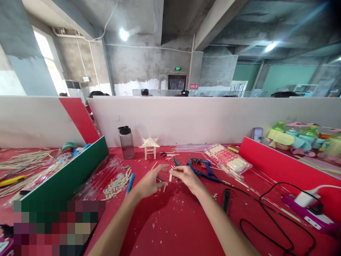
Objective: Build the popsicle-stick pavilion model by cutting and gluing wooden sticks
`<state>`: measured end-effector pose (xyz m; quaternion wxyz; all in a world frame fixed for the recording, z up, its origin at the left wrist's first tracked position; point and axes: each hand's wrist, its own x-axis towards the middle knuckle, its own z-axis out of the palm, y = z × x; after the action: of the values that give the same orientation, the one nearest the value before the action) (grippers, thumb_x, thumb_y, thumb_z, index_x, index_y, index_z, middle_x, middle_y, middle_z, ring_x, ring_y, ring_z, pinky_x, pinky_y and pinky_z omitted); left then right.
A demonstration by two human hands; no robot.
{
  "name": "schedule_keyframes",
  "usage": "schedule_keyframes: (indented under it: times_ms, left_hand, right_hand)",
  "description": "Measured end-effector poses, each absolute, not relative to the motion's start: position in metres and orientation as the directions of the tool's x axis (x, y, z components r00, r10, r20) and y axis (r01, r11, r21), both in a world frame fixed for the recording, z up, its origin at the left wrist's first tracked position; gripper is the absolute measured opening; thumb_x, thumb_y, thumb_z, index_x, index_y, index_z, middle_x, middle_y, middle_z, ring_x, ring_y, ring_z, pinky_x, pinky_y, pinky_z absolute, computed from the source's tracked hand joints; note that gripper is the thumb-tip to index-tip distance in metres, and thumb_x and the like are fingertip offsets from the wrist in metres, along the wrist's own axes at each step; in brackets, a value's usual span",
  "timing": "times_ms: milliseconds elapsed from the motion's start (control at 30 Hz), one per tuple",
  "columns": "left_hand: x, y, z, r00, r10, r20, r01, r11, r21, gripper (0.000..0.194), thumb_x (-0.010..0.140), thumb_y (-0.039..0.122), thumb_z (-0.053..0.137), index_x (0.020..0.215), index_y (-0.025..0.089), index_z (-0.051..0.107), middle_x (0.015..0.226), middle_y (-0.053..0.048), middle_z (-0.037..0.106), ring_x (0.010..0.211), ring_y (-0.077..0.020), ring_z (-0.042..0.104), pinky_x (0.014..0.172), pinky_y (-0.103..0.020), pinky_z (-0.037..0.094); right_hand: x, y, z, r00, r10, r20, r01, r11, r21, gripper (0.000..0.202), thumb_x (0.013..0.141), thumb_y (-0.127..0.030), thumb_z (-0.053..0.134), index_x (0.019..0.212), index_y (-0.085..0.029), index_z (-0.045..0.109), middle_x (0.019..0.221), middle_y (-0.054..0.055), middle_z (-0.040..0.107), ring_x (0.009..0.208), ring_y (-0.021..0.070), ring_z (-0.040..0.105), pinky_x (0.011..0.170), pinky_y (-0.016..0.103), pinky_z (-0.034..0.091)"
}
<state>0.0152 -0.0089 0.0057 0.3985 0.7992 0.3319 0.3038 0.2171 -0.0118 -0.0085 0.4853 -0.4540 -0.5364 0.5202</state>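
Over the middle of the red table, my right hand (186, 177) pinches a short pale wooden piece (171, 175) between thumb and fingertips. Just left of it is my left hand (153, 183), its thumb and fingers apart and nothing seen between them. A small stick (164, 189) shows below the left thumb. Behind the hands stands a little pavilion (150, 147) of pale sticks with a pointed roof and legs. Cut stick pieces (117, 185) lie heaped left of my left hand, beside a blue tube (130, 183).
A dark-lidded bottle (126, 143) stands at the back left. Pliers (204, 175), a glue gun (206, 165) and bagged sticks (229, 158) lie to the right, with a black cable (262, 202) and power strip (310, 215). Green (66, 172) and red dividers (290, 177) flank the table.
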Motion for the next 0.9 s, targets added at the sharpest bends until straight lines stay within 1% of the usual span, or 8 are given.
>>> schedule_keyframes:
  times_ms: [100,200,333,433,600,800,867,900]
  left_hand:
    - [0.017,-0.012,0.005,0.607,0.75,0.263,0.398,-0.573,0.717,0.058,0.083,0.027,0.063,0.137,0.028,0.043,0.126,-0.01,0.058,0.085,-0.018,0.065,0.073,-0.029,0.053]
    - [0.02,-0.013,0.004,0.62,0.72,0.313,0.453,-0.654,0.607,0.055,0.084,0.029,0.062,0.136,0.029,0.045,0.119,-0.007,0.06,0.086,-0.0185,0.063,0.077,-0.031,0.052]
    - [0.018,-0.013,0.006,0.634,0.689,0.351,0.479,-0.706,0.522,0.051,0.087,0.036,0.061,0.135,0.028,0.046,0.107,-0.005,0.061,0.078,-0.0166,0.061,0.076,-0.031,0.051]
    - [0.017,-0.013,0.008,0.627,0.682,0.377,0.504,-0.724,0.471,0.05,0.086,0.041,0.062,0.132,0.026,0.049,0.107,-0.006,0.062,0.081,-0.0177,0.061,0.078,-0.031,0.05]
    - [0.012,-0.009,0.009,0.606,0.708,0.363,0.565,-0.704,0.429,0.051,0.085,0.043,0.063,0.132,0.027,0.052,0.109,-0.007,0.063,0.081,-0.018,0.063,0.078,-0.029,0.051]
    - [0.006,-0.005,0.01,0.613,0.711,0.346,0.571,-0.7,0.429,0.053,0.084,0.043,0.064,0.134,0.03,0.051,0.115,-0.006,0.063,0.09,-0.0199,0.065,0.087,-0.033,0.051]
    - [0.004,-0.004,0.01,0.624,0.7,0.347,0.546,-0.708,0.448,0.057,0.085,0.043,0.063,0.138,0.031,0.047,0.12,-0.006,0.062,0.09,-0.0193,0.065,0.088,-0.033,0.051]
    - [0.002,-0.003,0.011,0.627,0.695,0.352,0.53,-0.712,0.461,0.06,0.086,0.043,0.062,0.142,0.032,0.042,0.123,-0.007,0.06,0.089,-0.0187,0.065,0.088,-0.033,0.051]
  right_hand:
    - [0.217,-0.013,-0.007,-0.167,0.984,0.06,-0.023,0.057,-0.998,0.038,0.066,-0.049,0.078,0.08,-0.014,0.074,0.066,0.001,0.066,0.057,0.0112,0.054,0.054,0.022,0.042]
    - [0.216,-0.016,-0.005,-0.201,0.977,0.073,-0.005,0.074,-0.997,0.037,0.068,-0.048,0.077,0.082,-0.014,0.074,0.069,0.001,0.066,0.056,0.0103,0.053,0.055,0.022,0.041]
    - [0.215,-0.019,0.0,-0.209,0.975,0.078,0.021,0.085,-0.996,0.037,0.068,-0.048,0.077,0.083,-0.014,0.075,0.071,0.002,0.068,0.057,0.0107,0.054,0.056,0.022,0.042]
    - [0.214,-0.019,-0.001,-0.23,0.969,0.09,0.01,0.095,-0.995,0.039,0.068,-0.05,0.077,0.085,-0.014,0.075,0.072,0.002,0.068,0.06,0.0118,0.056,0.057,0.023,0.044]
    - [0.207,-0.017,-0.006,-0.201,0.977,0.072,-0.031,0.067,-0.997,0.043,0.062,-0.051,0.08,0.082,-0.014,0.073,0.069,0.001,0.067,0.057,0.012,0.057,0.058,0.024,0.046]
    - [0.197,-0.017,-0.009,-0.189,0.973,0.134,-0.111,0.114,-0.987,0.042,0.06,-0.052,0.081,0.077,-0.015,0.072,0.068,0.001,0.068,0.06,0.0141,0.06,0.062,0.026,0.05]
    - [0.196,-0.015,-0.011,-0.164,0.975,0.153,-0.111,0.135,-0.985,0.041,0.06,-0.051,0.081,0.078,-0.015,0.072,0.069,0.002,0.068,0.06,0.0145,0.061,0.062,0.027,0.05]
    - [0.197,-0.013,-0.012,-0.138,0.977,0.163,-0.112,0.148,-0.983,0.041,0.061,-0.05,0.081,0.079,-0.015,0.071,0.07,0.002,0.069,0.06,0.0148,0.061,0.062,0.027,0.05]
